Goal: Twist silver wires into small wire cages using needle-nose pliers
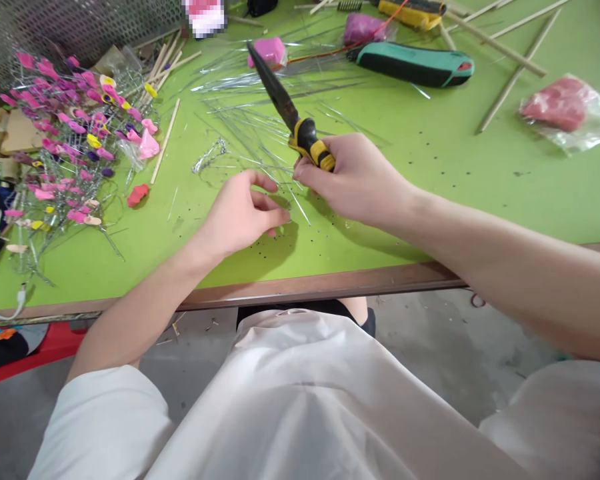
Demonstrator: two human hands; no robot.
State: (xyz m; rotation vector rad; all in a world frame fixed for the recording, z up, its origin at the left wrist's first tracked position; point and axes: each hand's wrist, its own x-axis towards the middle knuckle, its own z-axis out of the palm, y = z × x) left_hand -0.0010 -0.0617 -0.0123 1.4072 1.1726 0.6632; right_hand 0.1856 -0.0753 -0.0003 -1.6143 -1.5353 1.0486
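Observation:
My right hand [353,175] is closed on the yellow and black handles of a pair of long-nosed pliers [280,97], whose dark jaws point up and to the left. My left hand [245,210] hovers over the green table [395,167] to the left of it, fingers curled and apart, with nothing visible in them. Thin silvery wires [303,205] lie between and beyond both hands. A small twisted bundle of wire [210,156] rests just above my left hand.
A heap of wires with pink, purple and yellow tips [70,140] covers the left side. Farther back lie a green and black tool [415,65], wrapped pink clay [269,52] and wooden sticks [520,70]. Bagged red clay [563,107] sits at the right.

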